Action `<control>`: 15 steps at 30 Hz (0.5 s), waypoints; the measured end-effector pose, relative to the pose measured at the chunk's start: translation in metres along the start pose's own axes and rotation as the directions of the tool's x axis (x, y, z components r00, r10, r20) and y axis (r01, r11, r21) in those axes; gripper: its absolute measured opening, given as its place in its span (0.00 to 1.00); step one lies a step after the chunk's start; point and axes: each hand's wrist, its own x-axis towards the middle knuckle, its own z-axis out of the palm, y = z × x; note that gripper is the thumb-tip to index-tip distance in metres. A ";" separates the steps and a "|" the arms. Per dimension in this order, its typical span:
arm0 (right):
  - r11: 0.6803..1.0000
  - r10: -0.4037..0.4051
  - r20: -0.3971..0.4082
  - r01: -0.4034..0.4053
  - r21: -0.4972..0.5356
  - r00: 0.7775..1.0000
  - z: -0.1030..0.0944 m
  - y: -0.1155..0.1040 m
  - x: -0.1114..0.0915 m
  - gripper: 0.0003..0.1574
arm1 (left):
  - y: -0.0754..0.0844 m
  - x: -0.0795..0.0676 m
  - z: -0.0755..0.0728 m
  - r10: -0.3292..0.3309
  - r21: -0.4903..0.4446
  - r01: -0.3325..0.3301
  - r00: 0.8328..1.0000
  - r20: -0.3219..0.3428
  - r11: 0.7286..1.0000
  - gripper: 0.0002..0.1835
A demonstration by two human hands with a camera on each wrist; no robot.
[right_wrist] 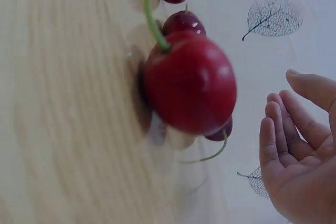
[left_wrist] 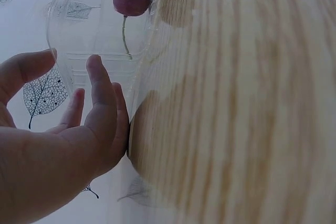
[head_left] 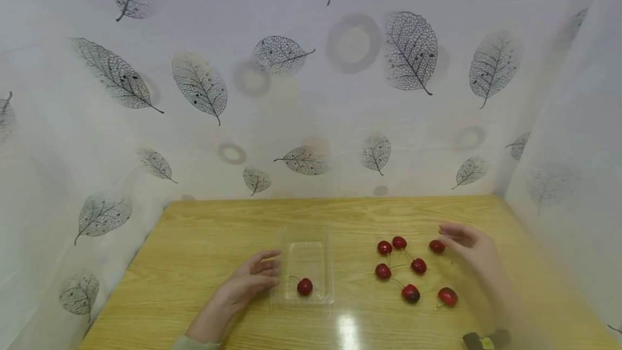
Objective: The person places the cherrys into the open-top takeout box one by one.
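A clear plastic box (head_left: 307, 259) stands on the table, holding one dark red cherry (head_left: 304, 287) with a thin stem. Along the box's left side is my left hand (head_left: 250, 281), its relaxed fingers (left_wrist: 100, 90) at the wall; whether they touch it is hard to tell. Out on the right, my right hand (head_left: 470, 246) is beside and above a cherry (head_left: 437, 246), with loosely bent fingers and nothing in its grasp. A large red cherry (right_wrist: 191, 82) with a green stem looms in the right wrist view, apart from that hand.
Several loose cherries lie between the box and my right hand, among them a half-dark one (head_left: 410, 293). Another cherry (head_left: 447, 297) sits nearer the front. Leaf-printed sheeting (head_left: 301, 123) rises behind the wooden table (head_left: 233, 231) and at both sides.
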 end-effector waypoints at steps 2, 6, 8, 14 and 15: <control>1.000 0.014 0.005 -0.014 -0.011 1.000 -0.002 0.005 -0.001 0.27 | 0.000 0.000 0.000 -0.001 0.000 0.001 1.000 0.001 1.000 0.44; 0.997 0.059 0.025 -0.058 -0.059 0.998 -0.005 0.012 -0.003 0.29 | 0.000 0.000 0.000 -0.003 -0.002 0.003 1.000 0.001 1.000 0.44; 0.994 0.074 0.031 -0.071 -0.085 0.997 -0.006 0.015 -0.002 0.29 | 0.000 0.000 0.000 -0.003 -0.002 0.003 1.000 -0.001 1.000 0.44; 0.983 0.095 0.041 -0.088 -0.164 0.995 -0.007 0.025 0.001 0.29 | -0.001 0.001 -0.001 -0.005 0.008 0.005 1.000 0.003 1.000 0.43; 0.981 0.103 0.043 -0.094 -0.167 0.994 -0.008 0.026 0.002 0.30 | -0.002 0.001 -0.002 -0.003 0.009 0.003 1.000 0.005 1.000 0.43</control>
